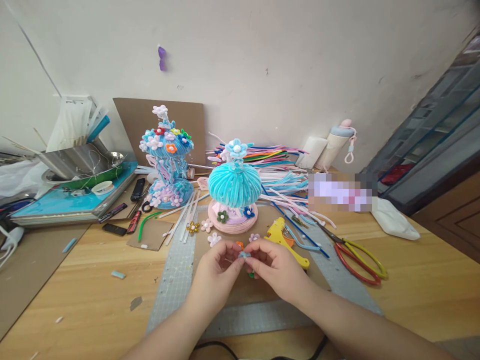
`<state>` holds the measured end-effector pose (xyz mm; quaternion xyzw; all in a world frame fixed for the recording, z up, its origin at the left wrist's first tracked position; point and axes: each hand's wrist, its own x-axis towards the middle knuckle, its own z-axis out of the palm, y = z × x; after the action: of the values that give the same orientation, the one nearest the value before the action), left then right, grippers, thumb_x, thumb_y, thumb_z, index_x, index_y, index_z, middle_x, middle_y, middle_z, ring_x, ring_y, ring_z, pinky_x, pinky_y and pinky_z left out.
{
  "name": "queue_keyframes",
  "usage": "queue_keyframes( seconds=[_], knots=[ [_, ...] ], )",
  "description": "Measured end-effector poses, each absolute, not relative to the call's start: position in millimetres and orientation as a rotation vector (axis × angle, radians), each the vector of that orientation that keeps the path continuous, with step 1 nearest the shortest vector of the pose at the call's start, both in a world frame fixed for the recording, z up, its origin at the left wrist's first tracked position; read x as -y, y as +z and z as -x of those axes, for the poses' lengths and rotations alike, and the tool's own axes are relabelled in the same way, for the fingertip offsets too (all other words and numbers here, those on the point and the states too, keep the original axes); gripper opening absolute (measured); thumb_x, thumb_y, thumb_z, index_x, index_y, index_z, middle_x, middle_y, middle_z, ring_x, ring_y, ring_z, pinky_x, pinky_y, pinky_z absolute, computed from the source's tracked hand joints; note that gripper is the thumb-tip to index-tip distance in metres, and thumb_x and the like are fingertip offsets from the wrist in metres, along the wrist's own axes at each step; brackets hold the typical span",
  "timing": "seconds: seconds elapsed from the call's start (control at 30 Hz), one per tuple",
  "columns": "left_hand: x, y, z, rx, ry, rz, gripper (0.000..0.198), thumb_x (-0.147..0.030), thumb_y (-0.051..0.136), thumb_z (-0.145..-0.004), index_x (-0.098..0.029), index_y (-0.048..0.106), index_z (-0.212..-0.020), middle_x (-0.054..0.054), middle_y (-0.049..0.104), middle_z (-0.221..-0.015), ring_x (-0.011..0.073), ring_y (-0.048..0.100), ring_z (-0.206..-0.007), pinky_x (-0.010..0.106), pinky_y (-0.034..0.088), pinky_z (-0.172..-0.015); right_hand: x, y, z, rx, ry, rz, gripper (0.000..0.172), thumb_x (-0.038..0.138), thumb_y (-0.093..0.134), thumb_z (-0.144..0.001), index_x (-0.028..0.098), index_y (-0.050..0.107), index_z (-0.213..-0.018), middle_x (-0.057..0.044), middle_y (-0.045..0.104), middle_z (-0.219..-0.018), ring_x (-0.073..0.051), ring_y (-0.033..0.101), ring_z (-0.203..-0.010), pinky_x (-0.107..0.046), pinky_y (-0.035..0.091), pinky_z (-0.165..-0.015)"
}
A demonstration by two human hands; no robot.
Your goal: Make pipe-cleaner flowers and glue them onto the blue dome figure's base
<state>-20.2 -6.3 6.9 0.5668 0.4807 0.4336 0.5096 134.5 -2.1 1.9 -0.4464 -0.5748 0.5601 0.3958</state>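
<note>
My left hand (221, 265) and my right hand (272, 262) meet over the cardboard, thumbs and fingertips pinched on a small light-blue pipe-cleaner piece (244, 254). Its full shape is partly hidden by my fingers. Just beyond stands a pipe-cleaner jellyfish lamp-like figure with a turquoise dome (234, 185), a blue flower (236, 148) on top and a pink round base (232, 225). Around my hands lie a gold flower (193, 228), a white-lilac flower (214, 239) and a lilac flower (254, 237). An orange flower (239, 245) shows behind my fingers.
A yellow glue gun (279, 232) lies right of my hands, with red-and-yellow-handled scissors (360, 260) farther right. A flower-covered blue figure (167, 150) stands at back left. Bundled pipe cleaners (262, 156) lie behind. A metal bowl (75, 160) sits left; a grey cutting mat (176, 295) lies underneath.
</note>
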Motion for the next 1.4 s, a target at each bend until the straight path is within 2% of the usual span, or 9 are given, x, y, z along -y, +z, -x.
queue_keyframes(
  seconds=[0.27, 0.63, 0.8, 0.9, 0.97, 1.03, 1.17, 1.3, 1.4],
  knots=[
    [9.4, 12.4, 19.2, -1.29, 0.98, -1.542, 0.01, -0.024, 0.055, -0.079, -0.019, 0.062, -0.084, 0.002, 0.066, -0.08, 0.0157, 0.061, -0.072, 0.025, 0.046, -0.065, 1.7, -0.2, -133.8, 1.438, 1.358, 1.181, 0.018, 0.034, 0.063, -0.077, 0.019, 0.057, -0.081, 0.003, 0.057, -0.064, -0.011, 0.054, -0.057, -0.023, 0.047, -0.053],
    [9.8, -4.9, 17.9, -1.216, 1.051, -1.406, 0.006, -0.023, 0.059, -0.075, -0.018, 0.059, -0.072, 0.002, 0.067, -0.07, 0.0167, 0.063, -0.068, 0.026, 0.048, -0.064, 2.0, -6.9, -133.3, 1.472, 1.291, 1.196, 0.017, 0.034, 0.064, -0.075, 0.018, 0.061, -0.07, -0.001, 0.059, -0.065, -0.014, 0.056, -0.058, -0.027, 0.049, -0.054],
    [9.8, -6.1, 16.8, -1.25, 1.037, -1.407, 0.006, -0.021, 0.059, -0.073, -0.017, 0.059, -0.069, 0.002, 0.065, -0.067, 0.0166, 0.062, -0.066, 0.026, 0.048, -0.063, 1.1, -5.7, -134.4, 1.572, 1.195, 1.222, 0.01, 0.025, 0.061, -0.076, 0.018, 0.063, -0.069, -0.002, 0.059, -0.066, -0.014, 0.056, -0.058, -0.027, 0.048, -0.054],
    [10.3, -2.6, 16.1, -1.205, 1.057, -1.364, 0.004, -0.021, 0.059, -0.075, -0.018, 0.06, -0.077, 0.002, 0.066, -0.073, 0.0163, 0.063, -0.07, 0.027, 0.049, -0.067, -0.4, -1.0, -135.8, 1.679, 1.022, 1.19, 0.008, 0.019, 0.059, -0.076, 0.018, 0.065, -0.07, -0.003, 0.061, -0.071, -0.015, 0.057, -0.067, -0.028, 0.048, -0.063],
    [10.4, 0.7, 15.5, -1.154, 1.072, -1.321, 0.012, -0.022, 0.059, -0.076, -0.018, 0.06, -0.087, 0.002, 0.067, -0.081, 0.016, 0.063, -0.075, 0.028, 0.05, -0.072, -1.3, 2.3, -136.3, 1.702, 0.979, 1.147, 0.009, 0.016, 0.058, -0.076, 0.018, 0.066, -0.073, -0.003, 0.061, -0.075, -0.016, 0.058, -0.074, -0.029, 0.047, -0.069],
    [9.8, 4.1, 15.1, -1.13, 1.077, -1.271, 0.015, -0.025, 0.061, -0.075, -0.018, 0.06, -0.089, 0.003, 0.067, -0.083, 0.0154, 0.063, -0.075, 0.027, 0.05, -0.071, -1.6, 4.1, -136.2, 1.635, 1.063, 1.122, 0.009, 0.017, 0.058, -0.077, 0.019, 0.066, -0.08, -0.003, 0.061, -0.077, -0.015, 0.058, -0.074, -0.028, 0.048, -0.068],
    [6.8, 8.9, 15.4, -1.098, 1.041, -1.06, 0.021, -0.033, 0.068, -0.07, -0.016, 0.057, -0.076, 0.001, 0.065, -0.07, 0.0148, 0.062, -0.067, 0.024, 0.048, -0.059, -1.1, 3.9, -135.6, 1.451, 1.285, 1.101, 0.017, 0.025, 0.059, -0.079, 0.019, 0.059, -0.094, -0.002, 0.061, -0.082, -0.014, 0.058, -0.072, -0.024, 0.049, -0.06],
    [5.2, 9.6, 15.7, -1.072, 1.046, -1.027, 0.025, -0.034, 0.073, -0.065, -0.015, 0.058, -0.073, 0.001, 0.064, -0.067, 0.012, 0.059, -0.063, 0.022, 0.046, -0.057, -0.5, 3.5, -134.7, 1.46, 1.359, 1.101, 0.018, 0.031, 0.062, -0.078, 0.018, 0.06, -0.089, 0.0, 0.06, -0.074, -0.012, 0.057, -0.065, -0.024, 0.048, -0.056],
    [6.2, 9.5, 15.3, -1.078, 1.088, -1.09, 0.022, -0.03, 0.071, -0.067, -0.015, 0.058, -0.076, 0.0, 0.063, -0.068, 0.012, 0.059, -0.064, 0.022, 0.046, -0.059, -0.3, 3.7, -133.6, 1.424, 1.411, 1.123, 0.019, 0.034, 0.063, -0.077, 0.017, 0.059, -0.086, 0.001, 0.057, -0.066, -0.012, 0.056, -0.06, -0.023, 0.046, -0.053]
  ],
)
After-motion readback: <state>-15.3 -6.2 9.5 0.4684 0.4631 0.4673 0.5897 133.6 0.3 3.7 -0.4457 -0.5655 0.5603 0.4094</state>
